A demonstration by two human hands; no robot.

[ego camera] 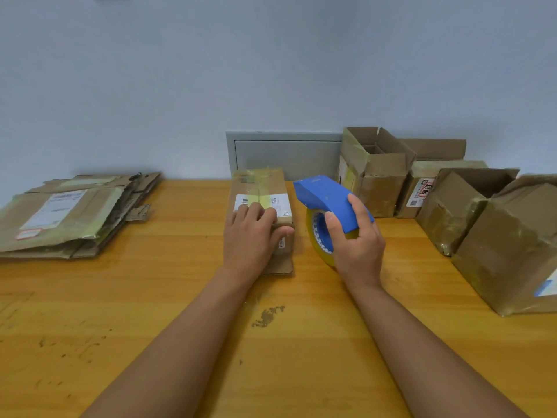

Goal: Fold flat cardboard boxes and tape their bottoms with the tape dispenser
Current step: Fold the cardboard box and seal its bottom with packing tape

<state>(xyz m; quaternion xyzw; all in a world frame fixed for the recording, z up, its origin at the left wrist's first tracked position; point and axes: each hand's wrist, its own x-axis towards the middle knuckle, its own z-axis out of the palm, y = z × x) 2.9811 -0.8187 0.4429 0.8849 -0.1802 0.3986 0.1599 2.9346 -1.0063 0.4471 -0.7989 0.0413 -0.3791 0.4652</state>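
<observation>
Orange table [150, 297]: left fingers [265, 214] press the box [260, 188] flaps, right fingers [360, 211] grip the tape dispenser [325, 194]; taping comes next.

Left hand [253, 233] presses the folded box [261, 194] on the table [150, 297]; right hand [355, 236] grips the tape dispenser [325, 197].

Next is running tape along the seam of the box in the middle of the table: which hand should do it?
The right hand, likely: it already grips the blue tape dispenser just right of the box. The left hand rests on the box's near end, steadying it.
</observation>
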